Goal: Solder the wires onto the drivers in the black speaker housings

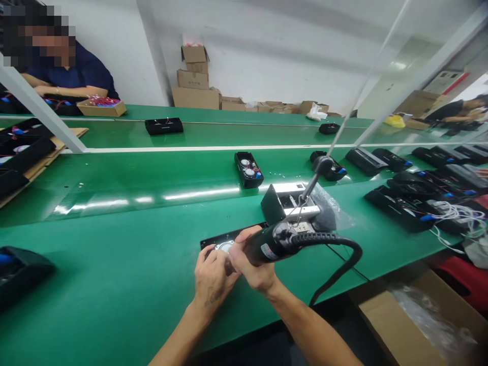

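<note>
The black panel (218, 239) lies on the green surface (125, 269) under both hands, with a pale round part (224, 246) on it showing between the fingers. The right hand (251, 259) is wrapped around a black powered driver (269, 244), slanted down and leftward over the panel; the left hand (211, 274) bends its fingers together at the panel's near edge, though whether they pinch anything cannot be told. The driver's tip is hidden too, and that seems the main hazard: if it sits off its mark, it could skid onto the round part and scar or pierce it. With the left fingers so near, a slip could also catch a fingertip. The panel looks steadied by little besides the hands, so a light hold might let it twist under the driver's turning force. The silver-edged box (277, 206) stands just beyond the panel's right end, and a swing of the driver could knock it. To the panel's right, the thick cable (356, 249) loops toward the near edge of the surface; if it snagged, it would probably pull the driver askew.
</note>
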`<action>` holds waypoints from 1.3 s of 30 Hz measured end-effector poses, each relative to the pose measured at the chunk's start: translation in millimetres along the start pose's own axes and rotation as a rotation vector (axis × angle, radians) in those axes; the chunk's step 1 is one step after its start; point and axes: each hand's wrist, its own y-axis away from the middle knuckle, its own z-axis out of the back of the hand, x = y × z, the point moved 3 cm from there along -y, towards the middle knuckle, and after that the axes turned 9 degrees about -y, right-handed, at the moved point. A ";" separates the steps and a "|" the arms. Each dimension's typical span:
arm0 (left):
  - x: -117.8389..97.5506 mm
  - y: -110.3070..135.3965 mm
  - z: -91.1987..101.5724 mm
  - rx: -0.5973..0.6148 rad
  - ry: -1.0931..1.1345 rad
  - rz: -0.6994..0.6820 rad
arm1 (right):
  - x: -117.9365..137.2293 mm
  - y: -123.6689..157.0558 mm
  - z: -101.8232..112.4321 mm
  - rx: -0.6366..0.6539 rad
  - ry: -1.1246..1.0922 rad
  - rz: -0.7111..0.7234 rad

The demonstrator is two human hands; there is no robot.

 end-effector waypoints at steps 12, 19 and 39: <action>0.4 -6.5 7.1 -0.026 -0.048 -0.047 | 26.9 -14.0 -18.7 0.182 0.202 0.163; 2.1 -4.8 3.0 -0.018 -0.037 -0.027 | 14.6 -12.5 -20.8 0.106 0.108 0.131; 109.0 -71.3 -38.9 0.600 0.623 0.705 | 14.6 48.0 208.9 -0.664 0.359 -0.039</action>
